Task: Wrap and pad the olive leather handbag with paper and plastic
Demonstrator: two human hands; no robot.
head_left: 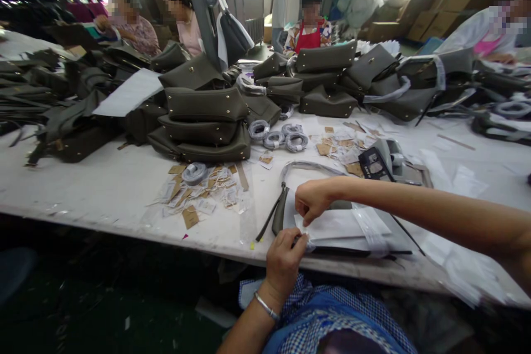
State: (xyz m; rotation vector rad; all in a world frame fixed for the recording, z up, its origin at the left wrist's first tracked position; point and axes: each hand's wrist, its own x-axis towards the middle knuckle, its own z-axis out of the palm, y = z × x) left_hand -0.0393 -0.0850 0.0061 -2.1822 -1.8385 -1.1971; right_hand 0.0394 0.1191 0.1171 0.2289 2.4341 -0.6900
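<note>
A dark handbag (pixel 280 213) lies on its side at the table's front edge, with white paper (pixel 332 225) over it. Clear plastic film (pixel 369 227) is wrapped across the paper at the right. My left hand (pixel 284 257), a bangle on its wrist, is closed at the bag's near left corner, pinching a bit of whitish clear film. Just above it, my right hand (pixel 313 199) reaches in from the right, its fingers closed and pointing down. What the right fingertips hold is too small to make out. A plastic-wrapped strap (pixel 309 165) loops behind the hands.
Stacked dark handbags (pixel 205 105) stand at the back left, more at the back. Rolled wrapped straps (pixel 296 141) and loose paper tags (pixel 207 188) lie left of the work. A dark box (pixel 375 163) sits behind my right forearm. Co-workers (pixel 309 27) sit across the table.
</note>
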